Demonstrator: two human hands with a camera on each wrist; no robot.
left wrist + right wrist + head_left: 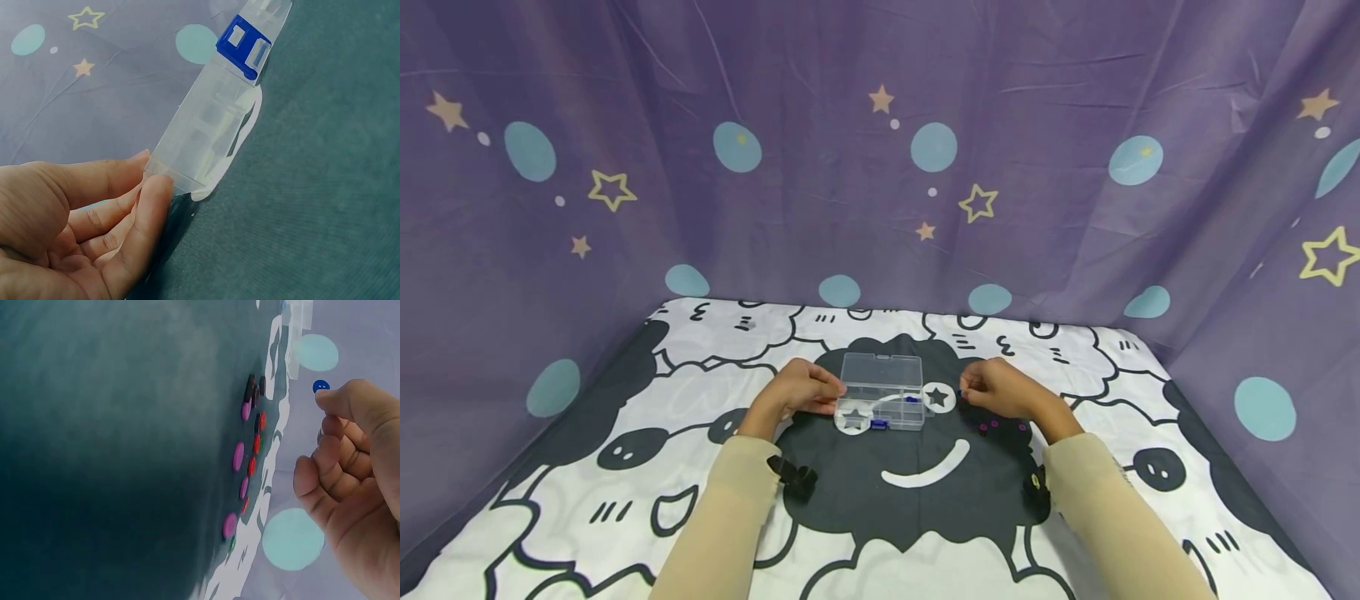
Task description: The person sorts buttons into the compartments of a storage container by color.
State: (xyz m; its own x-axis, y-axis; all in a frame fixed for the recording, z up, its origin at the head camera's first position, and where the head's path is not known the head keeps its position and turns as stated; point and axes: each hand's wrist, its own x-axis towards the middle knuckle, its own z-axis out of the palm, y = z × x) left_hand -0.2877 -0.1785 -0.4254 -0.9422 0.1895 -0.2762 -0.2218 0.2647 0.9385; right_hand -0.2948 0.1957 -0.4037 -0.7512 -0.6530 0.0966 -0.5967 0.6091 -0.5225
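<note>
The person's left hand pinches the left end of a clear box, with the thumb and a finger brought close on its corner. This looks like a steadying grip, placed at the end where the fingers do not cover the compartments. The box sits between the two hands on the dark patch of a cloth, which covers the counter. Its lid is tipped up at the far side, which leaves the inside reachable from the near side.

The right hand, just right of the box, holds a blue button at its edge between thumb and forefinger; the other fingers are curled in towards the palm. A fingertip pinch suits so small and flat a piece, and it leaves most of the button's face uncovered.

Counted, there is one box, one raised lid and one blue button in the fingers. On the cloth to the right lie about four purple buttons, about four red buttons, roughly four black buttons (these bunch together, so the number is uncertain) and at least one green button. Their loose spread probably makes them easier to take singly. The left wrist view shows one blue clasp on the box; the head view has a second blue spot there, too small to identify.
</note>
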